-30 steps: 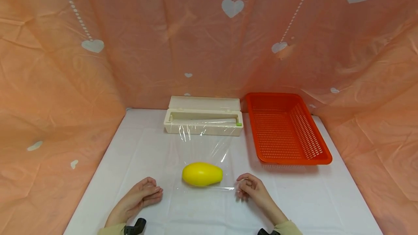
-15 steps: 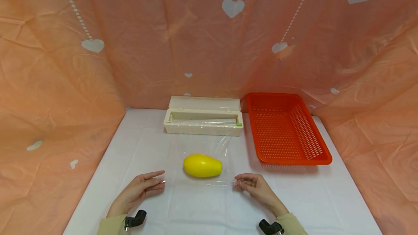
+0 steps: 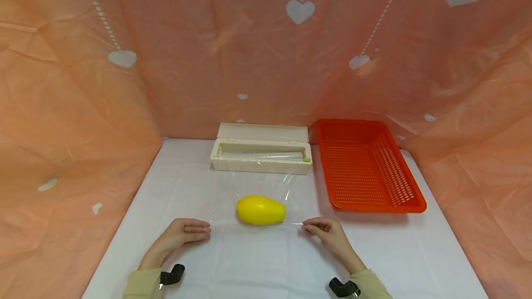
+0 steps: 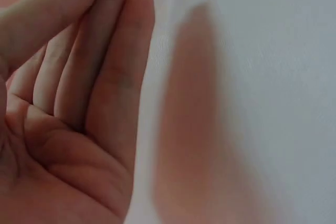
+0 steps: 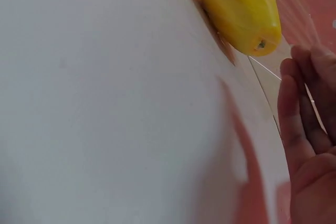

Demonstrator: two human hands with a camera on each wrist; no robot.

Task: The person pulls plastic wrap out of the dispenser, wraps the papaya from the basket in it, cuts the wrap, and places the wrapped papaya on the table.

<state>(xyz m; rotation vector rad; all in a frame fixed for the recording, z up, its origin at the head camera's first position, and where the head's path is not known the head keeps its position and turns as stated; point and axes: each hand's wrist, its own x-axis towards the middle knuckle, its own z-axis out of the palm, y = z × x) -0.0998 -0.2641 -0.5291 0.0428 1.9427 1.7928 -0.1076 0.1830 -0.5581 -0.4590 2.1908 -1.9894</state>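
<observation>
A smooth yellow fruit (image 3: 260, 210), papaya-like and tapering to the right, lies at the middle of the table on clear plastic wrap (image 3: 266, 182). The wrap runs forward from a roll (image 3: 266, 155) in an open cream box (image 3: 261, 166). My left hand (image 3: 180, 236) is at the wrap's near left corner, thumb against the fingers, pinching its edge. Its fingertips are cut off at the top of the left wrist view. At the near right corner, my right hand (image 3: 329, 236) pinches the wrap between thumb and fingers. In the right wrist view, the fruit's stem end (image 5: 261, 44) faces my fingers.
An orange-red perforated basket (image 3: 420, 209) stands at the back right, beside the box. The box lid (image 3: 262, 132) leans back towards the peach curtain (image 3: 266, 59) with pale hearts. A white cloth (image 3: 249, 271) covers the table.
The yellow fruit has shifted away from me, and the wrap's near edge has moved back with it. My left hand has reached the wrap's corner and its thumb has closed against the fingers.
</observation>
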